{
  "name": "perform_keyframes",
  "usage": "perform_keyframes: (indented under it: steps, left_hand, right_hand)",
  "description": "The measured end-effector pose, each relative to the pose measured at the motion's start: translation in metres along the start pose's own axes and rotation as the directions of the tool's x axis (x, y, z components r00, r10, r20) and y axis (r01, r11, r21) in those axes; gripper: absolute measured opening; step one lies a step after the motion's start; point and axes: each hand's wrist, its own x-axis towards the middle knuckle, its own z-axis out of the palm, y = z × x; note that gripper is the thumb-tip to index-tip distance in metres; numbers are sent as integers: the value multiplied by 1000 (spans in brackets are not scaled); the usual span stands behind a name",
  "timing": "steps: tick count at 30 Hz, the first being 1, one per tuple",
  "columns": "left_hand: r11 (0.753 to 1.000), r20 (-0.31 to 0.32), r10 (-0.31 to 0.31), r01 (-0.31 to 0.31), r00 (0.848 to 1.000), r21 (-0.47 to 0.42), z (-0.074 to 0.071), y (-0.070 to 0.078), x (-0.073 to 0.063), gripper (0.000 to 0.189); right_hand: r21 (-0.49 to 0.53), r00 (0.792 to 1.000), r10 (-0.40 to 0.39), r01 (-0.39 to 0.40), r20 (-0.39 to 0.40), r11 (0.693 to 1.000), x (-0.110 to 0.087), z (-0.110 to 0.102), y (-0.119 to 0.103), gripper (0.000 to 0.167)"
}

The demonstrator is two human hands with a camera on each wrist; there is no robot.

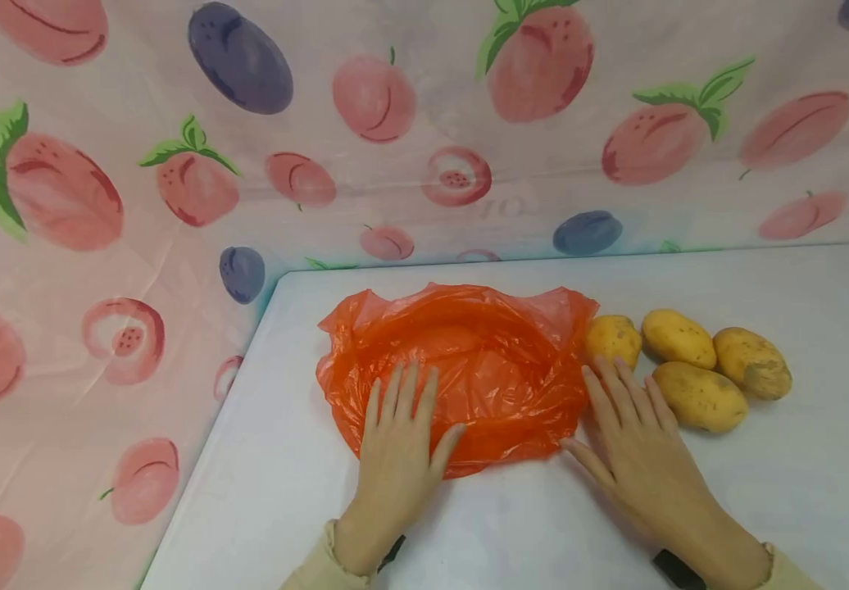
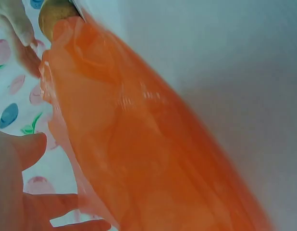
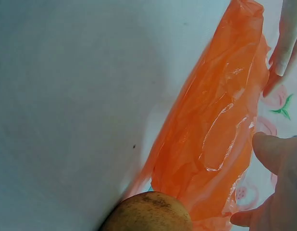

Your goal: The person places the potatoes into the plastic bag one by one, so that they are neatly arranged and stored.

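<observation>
An orange plastic bag (image 1: 483, 385) lies spread on the white table, its mouth open and facing up. My left hand (image 1: 398, 459) is over the bag's near left side, fingers straight and spread, holding nothing. At the bag's right edge is my right hand (image 1: 646, 459), also with straight, spread fingers and nothing in it. Its fingertips overlap the nearest potato (image 1: 614, 341) in the head view. The right wrist view shows the bag's side (image 3: 211, 125) with a potato (image 3: 148, 214) close beside it. In the left wrist view, the bag (image 2: 124, 134) fills the middle.
Three more potatoes sit in a group to the right: one at the back (image 1: 678, 338), one in front (image 1: 700, 397) and one with a rough brown patch (image 1: 752, 362). A fruit-print cloth (image 1: 432, 106) hangs behind and left of the white table (image 1: 513, 533).
</observation>
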Motion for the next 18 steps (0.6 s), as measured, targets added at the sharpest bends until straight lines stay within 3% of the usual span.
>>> perform_keyframes:
  steps: [5, 13, 18]
  left_hand:
    - [1000, -11, -28, 28, 1000, -6, -5, -8, 3, 70]
    - [998, -71, -63, 62, 995, -19, -12, -21, 9, 67]
    - [996, -83, -90, 89, 992, -14, -14, -28, 9, 67]
  right_hand:
    - [17, 999, 19, -20, 31, 1000, -1, -1, 3, 88]
    - [28, 1000, 2, -2, 3, 1000, -2, 2, 11, 91]
    - [36, 1000, 3, -4, 25, 999, -2, 2, 12, 94]
